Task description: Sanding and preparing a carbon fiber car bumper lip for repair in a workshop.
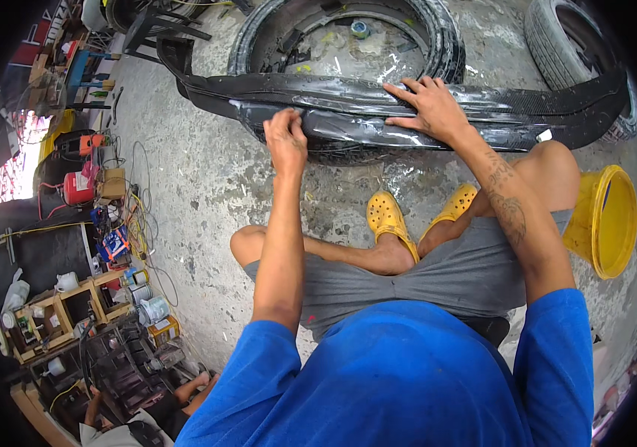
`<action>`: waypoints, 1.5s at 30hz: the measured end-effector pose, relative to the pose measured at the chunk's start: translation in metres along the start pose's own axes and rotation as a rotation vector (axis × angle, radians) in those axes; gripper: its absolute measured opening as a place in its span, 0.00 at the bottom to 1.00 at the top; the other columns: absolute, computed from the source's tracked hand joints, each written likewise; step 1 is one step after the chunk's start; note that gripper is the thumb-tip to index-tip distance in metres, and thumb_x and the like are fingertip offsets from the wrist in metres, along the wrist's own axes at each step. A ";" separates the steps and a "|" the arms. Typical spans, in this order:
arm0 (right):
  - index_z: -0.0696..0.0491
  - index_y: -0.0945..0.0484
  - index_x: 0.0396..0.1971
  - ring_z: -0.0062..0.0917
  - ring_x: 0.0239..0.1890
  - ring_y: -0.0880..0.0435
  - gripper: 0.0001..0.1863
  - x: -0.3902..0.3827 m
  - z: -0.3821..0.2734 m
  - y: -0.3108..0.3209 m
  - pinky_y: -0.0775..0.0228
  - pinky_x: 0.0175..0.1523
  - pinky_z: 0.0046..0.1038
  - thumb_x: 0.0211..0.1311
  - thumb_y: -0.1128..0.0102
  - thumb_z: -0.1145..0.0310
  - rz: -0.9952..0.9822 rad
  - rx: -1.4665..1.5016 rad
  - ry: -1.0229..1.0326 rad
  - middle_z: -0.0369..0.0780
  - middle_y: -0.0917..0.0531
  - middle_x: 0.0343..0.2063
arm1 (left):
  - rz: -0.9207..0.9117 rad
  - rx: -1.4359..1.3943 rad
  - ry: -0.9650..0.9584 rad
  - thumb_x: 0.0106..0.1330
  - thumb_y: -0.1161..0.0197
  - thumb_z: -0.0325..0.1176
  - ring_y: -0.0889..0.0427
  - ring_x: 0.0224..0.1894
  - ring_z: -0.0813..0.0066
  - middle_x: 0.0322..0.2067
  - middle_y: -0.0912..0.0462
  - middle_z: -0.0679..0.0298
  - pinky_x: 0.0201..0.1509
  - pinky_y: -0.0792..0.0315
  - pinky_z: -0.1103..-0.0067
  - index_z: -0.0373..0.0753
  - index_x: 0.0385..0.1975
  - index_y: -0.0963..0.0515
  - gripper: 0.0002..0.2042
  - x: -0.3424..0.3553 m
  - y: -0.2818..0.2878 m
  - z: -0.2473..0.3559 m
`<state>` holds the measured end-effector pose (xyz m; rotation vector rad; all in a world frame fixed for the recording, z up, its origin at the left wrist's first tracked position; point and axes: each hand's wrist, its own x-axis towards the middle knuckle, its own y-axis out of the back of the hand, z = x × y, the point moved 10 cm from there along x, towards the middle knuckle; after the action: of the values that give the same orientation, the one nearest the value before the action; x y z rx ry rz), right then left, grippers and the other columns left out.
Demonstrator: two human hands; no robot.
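A long, glossy black car bumper piece (341, 97) lies crosswise in front of me, with whitish wet-looking smears along its surface. It rests on a large tire (449, 37), and its right end reaches over a second tire (549, 45). My right hand (431, 112) lies on the piece right of its middle, fingers spread and holding nothing. My left hand (286, 141) is at the near edge, left of the middle, with its fingers curled and pressed together. Whatever it may pinch is hidden. A small white scrap (544, 135) sits on the near edge at the right.
A yellow bucket (613, 223) stands to my right by the knee. Cables, a red tank (78, 188), a wooden rack (57, 316) and paint cans line the left side. Another person (121, 432) is at the lower left. A tape roll (360, 29) lies inside the large tire.
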<state>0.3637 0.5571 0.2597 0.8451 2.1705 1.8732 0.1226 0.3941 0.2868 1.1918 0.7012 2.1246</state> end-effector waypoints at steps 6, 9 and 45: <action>0.36 0.27 0.75 0.43 0.61 0.21 0.42 0.001 0.001 -0.004 0.32 0.70 0.41 0.67 0.40 0.30 -0.027 -0.017 -0.005 0.44 0.19 0.65 | 0.016 0.021 -0.078 0.65 0.36 0.19 0.17 0.44 0.49 0.41 0.12 0.53 0.55 0.30 0.62 0.34 0.39 0.17 0.06 0.000 0.002 0.009; 0.36 0.27 0.75 0.43 0.61 0.21 0.42 0.001 0.001 -0.002 0.31 0.68 0.42 0.66 0.39 0.30 -0.002 0.000 0.006 0.43 0.18 0.65 | 0.011 -0.002 0.009 0.65 0.36 0.19 0.18 0.44 0.47 0.41 0.12 0.53 0.55 0.30 0.62 0.33 0.40 0.17 0.06 -0.002 0.003 0.004; 0.58 0.21 0.67 0.25 0.52 0.11 0.27 -0.074 0.039 0.057 0.16 0.56 0.28 0.73 0.29 0.63 0.155 1.597 -0.366 0.42 0.12 0.56 | -0.503 -1.405 0.889 0.77 0.32 0.34 0.11 0.37 0.76 0.41 0.10 0.62 0.44 0.13 0.79 0.35 0.56 0.19 0.14 -0.048 -0.115 0.179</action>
<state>0.4605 0.5569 0.2874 1.3123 2.9856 -0.4316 0.3274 0.4659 0.2621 -0.6300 -0.2554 1.8725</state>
